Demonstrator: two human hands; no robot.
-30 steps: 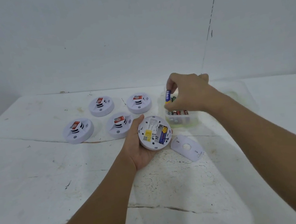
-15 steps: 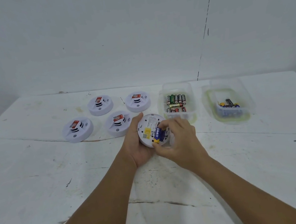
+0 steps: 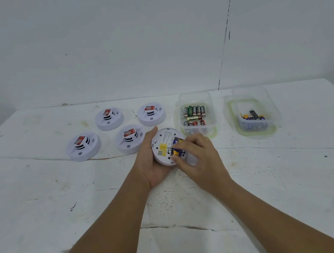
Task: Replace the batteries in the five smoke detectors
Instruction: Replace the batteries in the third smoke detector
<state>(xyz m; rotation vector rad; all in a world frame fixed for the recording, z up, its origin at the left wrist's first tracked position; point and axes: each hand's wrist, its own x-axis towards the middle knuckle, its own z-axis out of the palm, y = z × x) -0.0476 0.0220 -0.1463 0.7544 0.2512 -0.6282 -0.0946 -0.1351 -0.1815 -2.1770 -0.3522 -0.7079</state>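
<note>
The right hand (image 3: pixel 198 160) is seen pinching a blue battery (image 3: pixel 178 149) into the upturned smoke detector (image 3: pixel 165 147), which is cupped by the left hand (image 3: pixel 153 166); reversed ends or a slipped pinch could spoil the fit. Four detectors (image 3: pixel 84 146) are left waiting beyond.

White cracked table (image 3: pixel 65 203); plain white wall (image 3: pixel 107 38) behind, dark vertical seam (image 3: pixel 226 33).

Both bare forearms extend forward from the lower edge and converge at centre. The left hand (image 3: pixel 152 160) lies palm up, fingers and thumb curled around a smoke detector (image 3: pixel 164 145). The right hand (image 3: pixel 199 156) lies palm down, fingertips (image 3: pixel 176 159) pinching a battery (image 3: pixel 177 149) against it.
</note>
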